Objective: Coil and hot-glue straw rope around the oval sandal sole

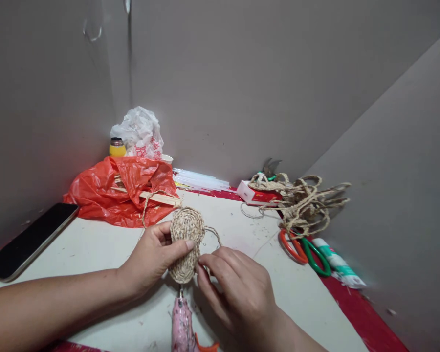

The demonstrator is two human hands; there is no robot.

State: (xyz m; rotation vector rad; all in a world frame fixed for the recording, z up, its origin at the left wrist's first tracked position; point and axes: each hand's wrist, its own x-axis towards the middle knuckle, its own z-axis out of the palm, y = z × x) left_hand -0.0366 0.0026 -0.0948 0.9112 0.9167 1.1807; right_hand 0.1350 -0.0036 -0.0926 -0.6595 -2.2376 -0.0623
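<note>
1. Pinching the woven piece (187, 220), the left hand (150, 252) has its thumb across the front and fingers behind; the piece is straw-coloured, coiled from cord and narrowed at the waist, held upright near the middle of the view, above a white table (308, 298) with red edges
2. Thumb and forefinger of the right hand (238, 281) are drawn together at the piece's lower right edge; whether they grasp anything, I cannot tell
3. A loose cord (214, 232) runs from the piece's right side toward the back of the right hand
4. Just below the piece is the metal nozzle of a pink glue gun (181, 325)
5. Behind the left hand, a crumpled red bag (99, 193) has wooden sticks (161, 198) poking out; a phone (31, 239) lies to its left
6. Behind that bag are a yellow jar (117, 148) and a clear bag (137, 129), with pale rods (201, 180) to the right
7. At far right, a tangle of rope (308, 208) lies by a red and white box (256, 193), with an orange handle (292, 248), a green handle (316, 257) and a white and green packet (339, 264) nearer
</note>
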